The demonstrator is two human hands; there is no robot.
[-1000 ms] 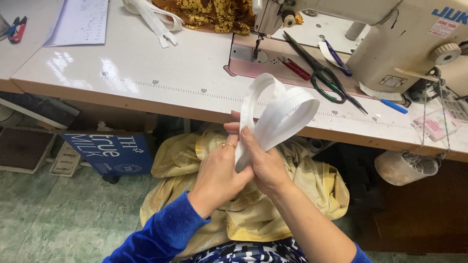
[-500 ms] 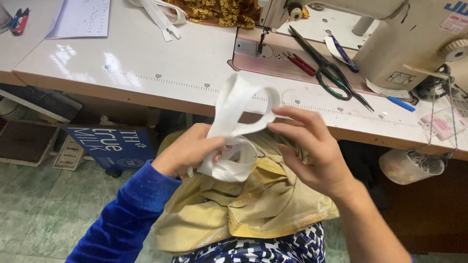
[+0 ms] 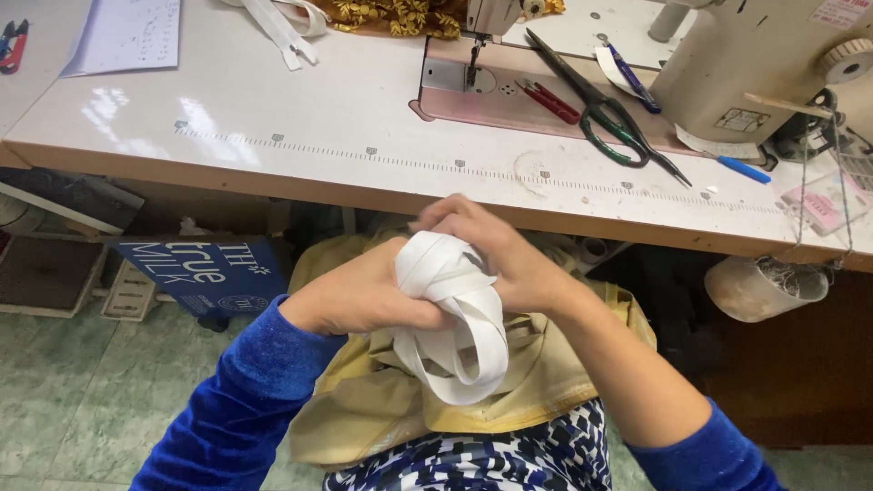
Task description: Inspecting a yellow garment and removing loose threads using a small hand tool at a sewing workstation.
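Both my hands are closed around a bundle of white fabric tape just below the front edge of the sewing table. My left hand grips the bundle from the left, in a blue velvet sleeve. My right hand wraps over its top and right side. Loops of the tape hang down between my hands over a yellow cloth lying in my lap.
A sewing machine stands at the table's back right, with large dark scissors, red snips and a blue pen beside it. A white zipper strip and a paper sheet lie at the back left. A blue carton sits under the table.
The tape loops were held up and spread open between my hands; now they are gathered into a tight bundle, lowered toward my lap, with both hands clasped over it.
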